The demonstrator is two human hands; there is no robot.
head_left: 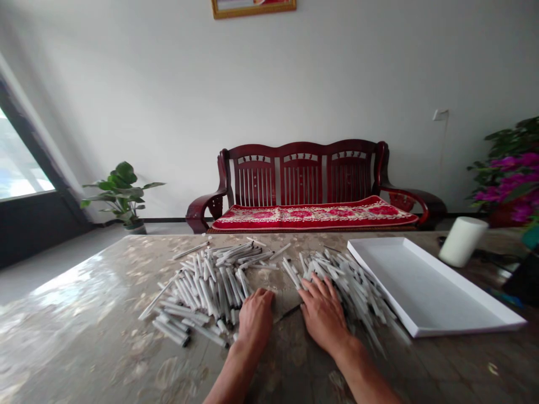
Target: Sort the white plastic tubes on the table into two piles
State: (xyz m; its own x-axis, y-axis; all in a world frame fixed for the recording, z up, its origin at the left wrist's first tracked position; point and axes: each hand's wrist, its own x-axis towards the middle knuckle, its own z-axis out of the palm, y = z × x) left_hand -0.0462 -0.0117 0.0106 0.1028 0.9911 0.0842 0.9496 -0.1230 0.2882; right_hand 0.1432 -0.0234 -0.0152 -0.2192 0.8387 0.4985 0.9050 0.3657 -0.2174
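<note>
From the head camera, two heaps of slim white plastic pens point(206, 289) lie loose on a polished stone-patterned table point(84, 303); they look light, stiff and apt to roll, so best pinched mid-barrel. The right hand point(322, 317) lays its fingers point(314, 289) spread open on the right heap, gripping nothing visible, while the left hand point(255, 320) curls at the left heap's edge, any hold hidden.

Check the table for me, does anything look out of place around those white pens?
Yes, a thin dark stick lies on the marble-look tabletop between the left hand and right hand. It looks odd because it is dark, unlike the white pens. A stray pen also lies off the heap's far edge.
</note>
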